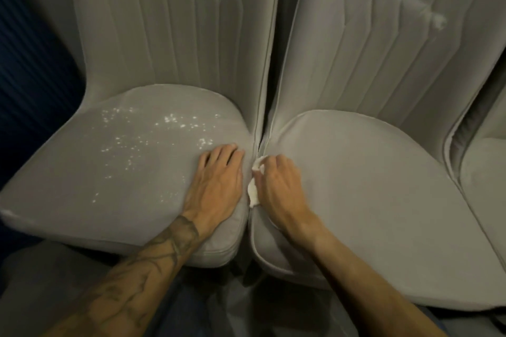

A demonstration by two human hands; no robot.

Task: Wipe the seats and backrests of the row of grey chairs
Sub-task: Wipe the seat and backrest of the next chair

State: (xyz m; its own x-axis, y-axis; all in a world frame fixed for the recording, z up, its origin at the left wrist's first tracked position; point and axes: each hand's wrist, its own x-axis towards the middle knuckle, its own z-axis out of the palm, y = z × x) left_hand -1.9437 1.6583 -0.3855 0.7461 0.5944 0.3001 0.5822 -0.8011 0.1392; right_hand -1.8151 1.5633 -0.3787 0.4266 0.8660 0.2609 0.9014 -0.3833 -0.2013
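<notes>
One cloth (253, 193) within curled right hand (276, 186)

Dark blue ribbed wall panel (30, 68) along the left edge, dim light, deep shadow low down.

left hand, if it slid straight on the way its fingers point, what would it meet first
Probably the left chair's backrest, at its edge beside the gap; depth is hard to judge.
</notes>
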